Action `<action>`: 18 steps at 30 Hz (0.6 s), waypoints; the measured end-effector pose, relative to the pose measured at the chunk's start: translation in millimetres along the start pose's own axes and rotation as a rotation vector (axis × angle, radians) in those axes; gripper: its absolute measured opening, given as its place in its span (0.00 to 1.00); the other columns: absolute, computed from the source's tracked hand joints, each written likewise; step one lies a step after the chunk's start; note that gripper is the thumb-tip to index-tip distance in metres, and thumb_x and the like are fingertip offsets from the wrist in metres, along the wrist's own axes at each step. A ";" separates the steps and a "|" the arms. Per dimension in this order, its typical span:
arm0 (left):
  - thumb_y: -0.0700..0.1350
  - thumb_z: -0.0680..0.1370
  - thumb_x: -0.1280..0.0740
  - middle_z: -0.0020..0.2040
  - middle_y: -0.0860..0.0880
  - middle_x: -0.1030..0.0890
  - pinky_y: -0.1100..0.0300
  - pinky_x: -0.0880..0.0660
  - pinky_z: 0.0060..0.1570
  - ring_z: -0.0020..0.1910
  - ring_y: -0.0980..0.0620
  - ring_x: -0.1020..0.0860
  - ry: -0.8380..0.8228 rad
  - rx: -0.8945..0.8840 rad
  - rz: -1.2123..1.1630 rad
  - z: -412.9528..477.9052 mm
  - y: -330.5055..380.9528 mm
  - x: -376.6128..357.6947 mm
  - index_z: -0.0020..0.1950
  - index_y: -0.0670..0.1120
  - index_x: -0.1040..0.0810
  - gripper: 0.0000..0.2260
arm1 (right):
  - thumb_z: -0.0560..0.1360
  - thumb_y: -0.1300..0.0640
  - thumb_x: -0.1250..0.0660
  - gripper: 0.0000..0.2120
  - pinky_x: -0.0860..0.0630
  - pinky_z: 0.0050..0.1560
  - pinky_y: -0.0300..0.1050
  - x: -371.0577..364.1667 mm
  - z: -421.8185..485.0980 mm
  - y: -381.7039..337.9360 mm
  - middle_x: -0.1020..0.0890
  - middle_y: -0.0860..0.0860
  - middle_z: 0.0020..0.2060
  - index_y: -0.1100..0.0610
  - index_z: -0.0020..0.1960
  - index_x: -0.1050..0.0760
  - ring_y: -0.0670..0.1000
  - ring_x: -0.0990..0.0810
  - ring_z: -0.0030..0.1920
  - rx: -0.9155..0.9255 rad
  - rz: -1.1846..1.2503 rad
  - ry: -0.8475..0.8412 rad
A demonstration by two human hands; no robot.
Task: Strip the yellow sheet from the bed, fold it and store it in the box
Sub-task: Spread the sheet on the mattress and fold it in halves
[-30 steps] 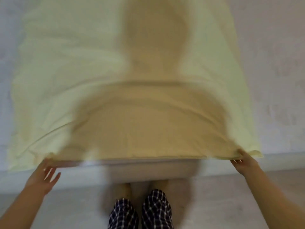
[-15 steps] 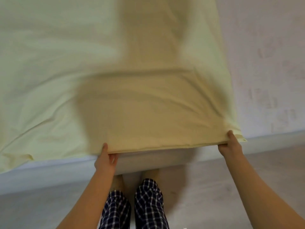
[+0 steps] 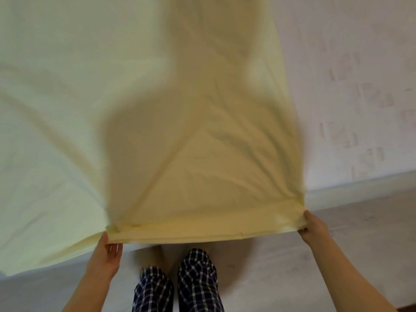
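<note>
**Sheet held by near edge, both hands**

Head view only. The pale yellow fabric sheet (image 3: pixel 157 104) lay spread over the white bed surface with a faint printed pattern (image 3: pixel 360 97), covering the left and centre of it; bare bed showed to the right. At far left the sheet hung over the bed's near edge.

Left hand (image 3: pixel 105 255): thumb on top of the near hem, fingers (image 3: pixel 115 247) underneath, pinching the fabric. Right hand (image 3: pixel 314 226): thumb on top of the right near corner, fingers tucked beneath, gripping it. How far those fingers curled could not be told, as the fabric hid them.

Between the hands the hem was raised off the bed and showed several stacked layers. A diagonal crease ran up from the left hand toward the sheet's middle, with finer wrinkles fanning above the right hand. A dark shadow (image 3: pixel 139 136) fell across the centre of the sheet.

Below: navy-and-white checked trousers (image 3: pixel 180 284) over a light grey floor (image 3: pixel 281 266).
</note>
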State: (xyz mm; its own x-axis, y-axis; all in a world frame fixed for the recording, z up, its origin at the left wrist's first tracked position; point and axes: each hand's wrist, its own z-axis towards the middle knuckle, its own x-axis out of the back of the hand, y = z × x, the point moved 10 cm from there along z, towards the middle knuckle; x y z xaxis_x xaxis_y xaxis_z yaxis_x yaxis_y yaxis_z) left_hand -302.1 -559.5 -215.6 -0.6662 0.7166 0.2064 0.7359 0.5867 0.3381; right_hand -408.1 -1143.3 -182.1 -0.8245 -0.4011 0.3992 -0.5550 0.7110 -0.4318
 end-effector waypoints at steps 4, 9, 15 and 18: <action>0.45 0.81 0.40 0.57 0.49 0.24 0.59 0.28 0.60 0.59 0.53 0.26 0.086 0.021 0.036 -14.0 2.2 26.1 0.43 0.49 0.29 0.07 | 0.80 0.60 0.41 0.10 0.23 0.25 0.41 17.2 -13.1 3.1 0.22 0.62 0.52 0.65 0.56 0.27 0.58 0.24 0.43 -0.034 -0.089 -0.030; 0.48 0.71 0.31 0.39 0.56 0.22 0.63 0.28 0.51 0.44 0.59 0.22 -0.011 -0.172 -0.034 -71.9 60.6 15.5 0.39 0.55 0.22 0.02 | 0.82 0.55 0.48 0.17 0.18 0.32 0.42 -14.3 -62.2 -45.6 0.14 0.52 0.35 0.60 0.47 0.22 0.49 0.15 0.35 -0.030 0.214 -0.355; 0.39 0.82 0.44 0.37 0.55 0.24 0.86 0.40 0.34 0.32 0.80 0.31 -0.176 -0.805 0.353 -160.1 271.1 -150.2 0.44 0.57 0.33 0.12 | 0.80 0.53 0.46 0.13 0.20 0.39 0.44 -136.6 -129.5 -219.6 0.16 0.47 0.32 0.53 0.44 0.25 0.46 0.20 0.41 0.217 0.304 -0.550; 0.47 0.80 0.36 0.48 0.62 0.20 0.75 0.32 0.48 0.46 0.68 0.25 -0.262 -1.050 0.585 -188.2 348.5 -241.4 0.58 0.50 0.22 0.08 | 0.79 0.49 0.47 0.15 0.31 0.41 0.39 -215.1 -166.1 -289.9 0.27 0.43 0.35 0.49 0.37 0.30 0.43 0.30 0.39 0.421 0.134 -0.737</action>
State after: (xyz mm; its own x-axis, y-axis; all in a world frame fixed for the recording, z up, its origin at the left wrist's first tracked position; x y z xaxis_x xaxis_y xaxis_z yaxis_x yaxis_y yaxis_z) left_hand 92.4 -599.0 25.1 -0.1347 0.8950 0.4253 0.3806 -0.3496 0.8561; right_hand -51.5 -1167.3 -8.4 -0.6665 -0.7057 -0.2403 -0.3226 0.5636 -0.7604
